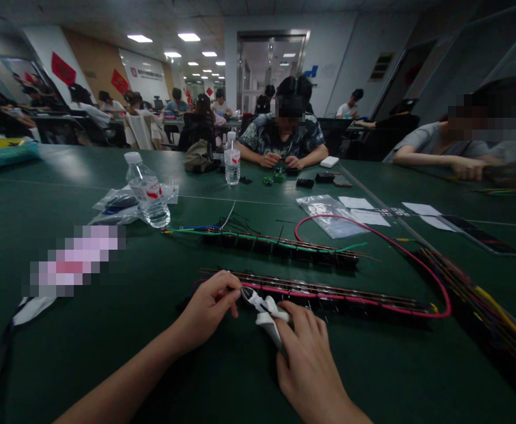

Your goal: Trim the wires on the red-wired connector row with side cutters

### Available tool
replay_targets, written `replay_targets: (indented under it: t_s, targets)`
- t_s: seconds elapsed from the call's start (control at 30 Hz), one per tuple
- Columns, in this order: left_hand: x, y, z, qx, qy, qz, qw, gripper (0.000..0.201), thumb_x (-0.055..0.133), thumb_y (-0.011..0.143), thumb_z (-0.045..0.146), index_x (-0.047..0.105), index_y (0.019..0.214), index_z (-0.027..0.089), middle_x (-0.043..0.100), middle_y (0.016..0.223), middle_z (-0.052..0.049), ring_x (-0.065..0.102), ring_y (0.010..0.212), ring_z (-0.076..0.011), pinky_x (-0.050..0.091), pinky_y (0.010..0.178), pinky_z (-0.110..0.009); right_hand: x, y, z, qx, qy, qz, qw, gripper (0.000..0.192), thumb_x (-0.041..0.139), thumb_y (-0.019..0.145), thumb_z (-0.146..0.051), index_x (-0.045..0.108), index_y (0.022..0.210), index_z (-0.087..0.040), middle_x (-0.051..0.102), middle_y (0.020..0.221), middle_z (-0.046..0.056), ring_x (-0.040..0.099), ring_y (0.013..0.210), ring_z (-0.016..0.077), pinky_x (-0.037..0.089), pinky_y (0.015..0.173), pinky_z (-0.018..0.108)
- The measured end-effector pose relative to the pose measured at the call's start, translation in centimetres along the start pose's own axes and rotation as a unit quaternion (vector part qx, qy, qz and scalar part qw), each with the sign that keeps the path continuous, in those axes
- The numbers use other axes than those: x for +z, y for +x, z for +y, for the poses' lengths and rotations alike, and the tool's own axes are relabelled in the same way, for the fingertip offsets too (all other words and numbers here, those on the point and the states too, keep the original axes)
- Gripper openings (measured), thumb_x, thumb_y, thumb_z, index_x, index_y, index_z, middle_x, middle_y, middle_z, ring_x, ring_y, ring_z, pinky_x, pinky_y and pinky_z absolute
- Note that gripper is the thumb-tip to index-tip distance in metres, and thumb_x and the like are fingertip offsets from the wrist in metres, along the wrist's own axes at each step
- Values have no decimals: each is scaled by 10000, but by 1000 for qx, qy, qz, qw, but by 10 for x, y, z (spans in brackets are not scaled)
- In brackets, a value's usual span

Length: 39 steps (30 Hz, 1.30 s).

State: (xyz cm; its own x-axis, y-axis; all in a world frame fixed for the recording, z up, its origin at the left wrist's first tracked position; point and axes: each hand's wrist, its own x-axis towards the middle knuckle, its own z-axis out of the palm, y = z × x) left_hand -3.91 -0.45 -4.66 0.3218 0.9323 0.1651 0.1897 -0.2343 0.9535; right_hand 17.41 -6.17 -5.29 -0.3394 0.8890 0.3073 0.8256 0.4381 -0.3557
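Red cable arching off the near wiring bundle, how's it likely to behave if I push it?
The red cable is probably springy rather than limp, since it holds a wide, smooth arc. Pushing it may tug the near wiring bundle, as it runs along that bundle. It seems unlikely to be fragile: no kink shows where it curves.

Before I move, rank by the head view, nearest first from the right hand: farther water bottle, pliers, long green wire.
1. Pliers: in the right hand.
2. Long green wire: beyond the hand.
3. Farther water bottle: farther back, to the left.
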Motion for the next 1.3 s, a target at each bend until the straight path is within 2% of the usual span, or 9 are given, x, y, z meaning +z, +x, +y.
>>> replay_targets:
  t_s: [0.9, 1.3]
  targets:
    - [-1, 1, -2, 0, 0, 3, 1000, 116, 509, 918, 179, 609, 864, 157, 521, 967, -23, 586, 631, -84, 475, 632, -260, -1, 1, -1, 1, 14, -14, 1000, 601, 479, 649, 19, 586, 1190, -221, 555, 1210, 109, 481, 1091, 283, 386, 910, 465]
    - [-1, -1, 0, -9, 7, 3, 1000, 115, 509, 915, 178, 616, 875, 160, 538, 962, -22, 597, 649, -91, 480, 647, -263, 0, -1, 2, -1, 11, -23, 1000, 588, 475, 669, 14, 568, 1207, -204, 542, 1201, 119, 506, 1023, 271, 453, 856, 439]
